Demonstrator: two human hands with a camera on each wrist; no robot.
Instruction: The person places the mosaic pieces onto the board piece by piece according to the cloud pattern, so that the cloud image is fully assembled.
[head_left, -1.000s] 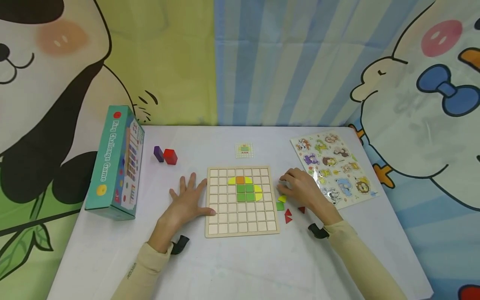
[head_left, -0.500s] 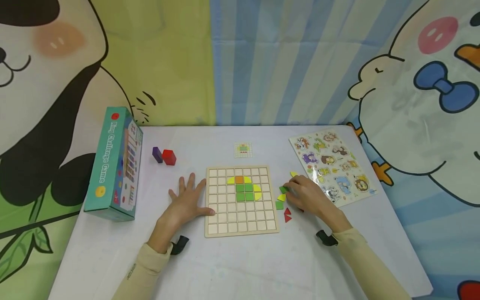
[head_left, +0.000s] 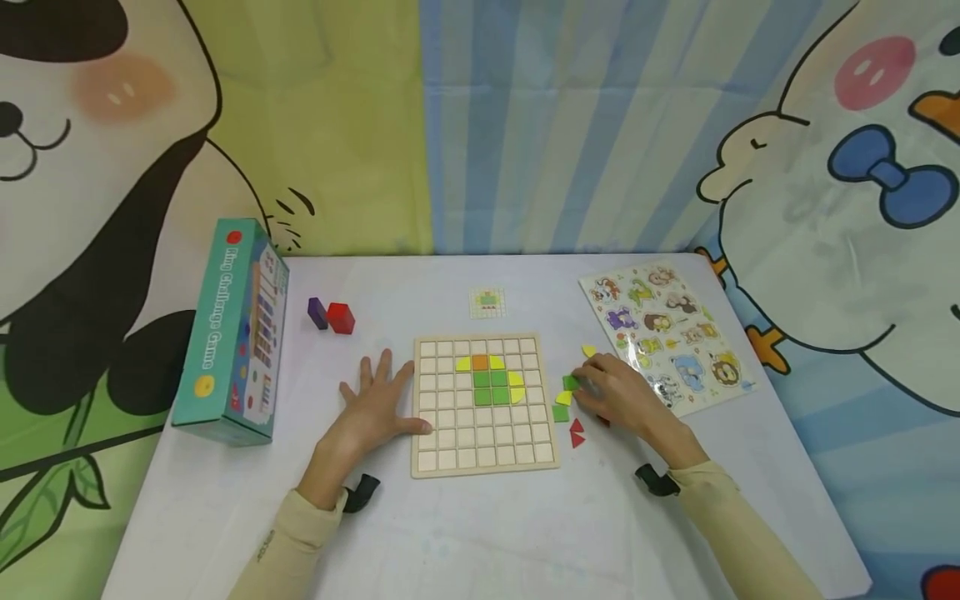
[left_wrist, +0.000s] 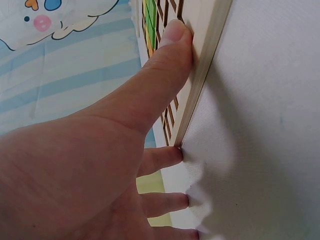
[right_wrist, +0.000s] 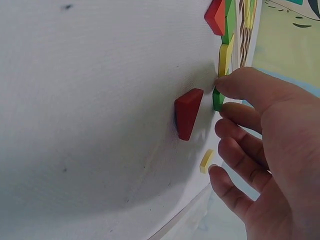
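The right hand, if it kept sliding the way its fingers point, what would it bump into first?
Probably the wooden grid board. The right hand points left, its fingertips on a small green piece. Beyond that piece only bare tablecloth shows before the board's right edge, though depth is hard to judge.

Small green square tile (head_left: pixel 571 382) lies flat on the white surface (head_left: pixel 465 533), just right of the wooden grid board (head_left: pixel 484 405). Thin, bright green, edge-on in the right wrist view. Board lies flat, pale wood, with yellow, orange and green tiles seated in its upper middle cells.
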